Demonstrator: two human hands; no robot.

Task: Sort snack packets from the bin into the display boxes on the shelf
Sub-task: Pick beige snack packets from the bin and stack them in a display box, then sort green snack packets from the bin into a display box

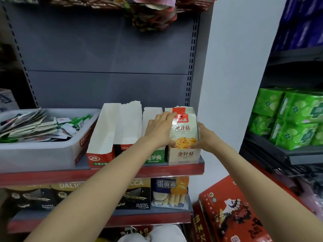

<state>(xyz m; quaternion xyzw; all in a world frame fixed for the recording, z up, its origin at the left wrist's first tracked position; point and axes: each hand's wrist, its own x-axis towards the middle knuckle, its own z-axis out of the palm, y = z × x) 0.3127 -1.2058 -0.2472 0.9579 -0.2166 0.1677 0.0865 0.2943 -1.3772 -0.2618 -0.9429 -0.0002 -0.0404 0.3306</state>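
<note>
A beige display box (183, 155) stands at the right end of the shelf (52, 173). Upright in it is a white and red mushroom snack packet (184, 130). My left hand (161, 126) grips the packet's left edge, fingers curled over its top. My right hand (203, 137) holds the right side of the packet and box, thumb at the lower front. To the left stand three more display boxes: green-fronted (153, 157), dark (127, 123) and red-fronted (101, 137). The grey bin (52, 151) of several loose snack packets (35, 126) sits at the shelf's left.
The lower shelf holds dark wafer boxes (136, 194) and an egg-roll pack (169, 191). Red gift boxes (232, 210) stand on the floor at lower right. Green packs (293, 119) fill a side rack on the right. The grey back panel (104, 67) rises behind the boxes.
</note>
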